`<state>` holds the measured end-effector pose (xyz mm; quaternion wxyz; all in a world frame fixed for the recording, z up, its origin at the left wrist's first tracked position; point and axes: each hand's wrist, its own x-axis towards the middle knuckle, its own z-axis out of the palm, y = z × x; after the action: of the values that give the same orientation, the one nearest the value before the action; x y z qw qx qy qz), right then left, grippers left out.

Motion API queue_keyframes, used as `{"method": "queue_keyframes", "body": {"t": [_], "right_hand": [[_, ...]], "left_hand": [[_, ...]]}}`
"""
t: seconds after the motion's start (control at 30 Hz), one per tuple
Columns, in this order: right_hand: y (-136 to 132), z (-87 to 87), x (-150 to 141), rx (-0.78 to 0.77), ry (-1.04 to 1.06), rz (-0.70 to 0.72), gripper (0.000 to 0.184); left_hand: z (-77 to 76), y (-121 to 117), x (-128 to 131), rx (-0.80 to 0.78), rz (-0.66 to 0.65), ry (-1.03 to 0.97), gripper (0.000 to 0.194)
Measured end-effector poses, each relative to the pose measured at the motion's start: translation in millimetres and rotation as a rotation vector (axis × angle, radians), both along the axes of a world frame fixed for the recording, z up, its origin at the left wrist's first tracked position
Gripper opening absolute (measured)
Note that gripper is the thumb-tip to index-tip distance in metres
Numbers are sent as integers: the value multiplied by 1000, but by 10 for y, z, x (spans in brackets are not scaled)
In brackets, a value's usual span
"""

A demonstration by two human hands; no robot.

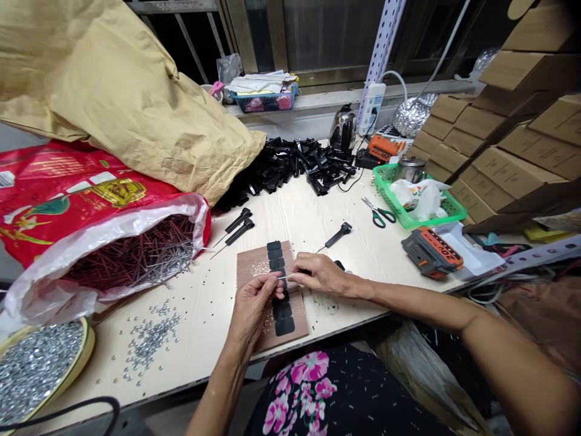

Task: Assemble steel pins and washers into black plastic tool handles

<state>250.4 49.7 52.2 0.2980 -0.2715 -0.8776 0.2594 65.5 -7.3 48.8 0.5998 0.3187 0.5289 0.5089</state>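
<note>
My left hand (254, 300) and my right hand (318, 274) meet over a brown board (254, 263) with a row of black pads on it. Left fingers are pinched together at the tip of a thin metal pin. My right hand is closed round a black handle whose pin points left toward the left fingers. Three more black-handled pins (239, 227) (338, 235) lie on the table beyond the board. A pile of black handles (299, 166) lies further back. Small silver beads (149, 339) are scattered left of the board.
A red and white sack of metal pins (131, 254) lies open at left under a brown paper sack (127, 97). A round tray of silver beads (36, 363) is at bottom left. Scissors (379, 212), a green basket (454, 212), a battery pack (431, 251) and stacked cardboard boxes (508, 133) stand right.
</note>
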Motion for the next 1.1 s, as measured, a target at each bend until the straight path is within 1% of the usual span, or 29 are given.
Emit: {"method": "queue_keyframes", "body": {"t": [0.07,0.13,0.17,0.2,0.23,0.27,0.33,0.37,0.47,0.5,0.53,0.63,0.67,0.73,0.8,0.83,0.87,0.9,0.97,1.0,1.03,1.07,1.1], "right_hand": [[-33,-19,-29,76,-52,-75,19],[-69,-51,-77,197,-119,-167,23],[-81,-67,-105,239,-135,-208,24],[-86,-79,-134,242,-130,-240,24],[-85,-86,-160,205,-103,-256,24],[-78,-90,-183,135,-65,-257,23],[-59,-90,-208,-5,-2,-236,22],[-52,-90,-211,-32,3,-224,22],[-47,-101,-193,41,-55,-231,22],[-42,-106,-186,42,-59,-247,22],[-31,-111,-181,1,-39,-251,22],[51,-108,-179,-260,87,-228,22],[86,-100,-180,-326,118,-216,22],[145,-78,-181,-389,143,-186,20],[164,-62,-180,-398,128,-139,18],[155,-59,-180,-376,106,-123,18],[135,-60,-182,-321,72,-128,18],[108,-65,-185,-230,27,-158,18],[45,-77,-198,-2,-61,-249,19],[19,-80,-207,84,-87,-288,19],[0,-82,-218,123,-95,-315,19],[-9,-81,-230,120,-84,-335,18],[-10,-79,-245,89,-63,-356,17]], "left_hand": [[2,15,18,21,51,58,29],[1,39,46,51,128,136,31],[0,57,59,60,169,144,32],[-1,80,67,54,199,116,33],[-1,105,70,33,213,56,35],[0,129,68,1,206,-21,36],[4,167,55,-56,167,-128,37],[7,178,48,-57,154,-110,36],[18,193,44,23,199,111,31],[21,200,50,31,212,141,30],[25,213,55,18,214,121,30],[33,273,52,-92,165,-104,37],[36,293,40,-123,144,-164,39],[42,319,-1,-169,105,-221,40],[50,318,-45,-188,61,-217,36],[55,307,-62,-175,46,-181,34],[60,293,-73,-142,42,-108,32],[63,277,-77,-90,54,2,31],[60,250,-67,37,129,268,29],[51,243,-54,79,165,361,29],[36,242,-36,95,192,393,30],[16,245,-12,87,213,359,33],[-8,251,19,66,228,281,35]]}}
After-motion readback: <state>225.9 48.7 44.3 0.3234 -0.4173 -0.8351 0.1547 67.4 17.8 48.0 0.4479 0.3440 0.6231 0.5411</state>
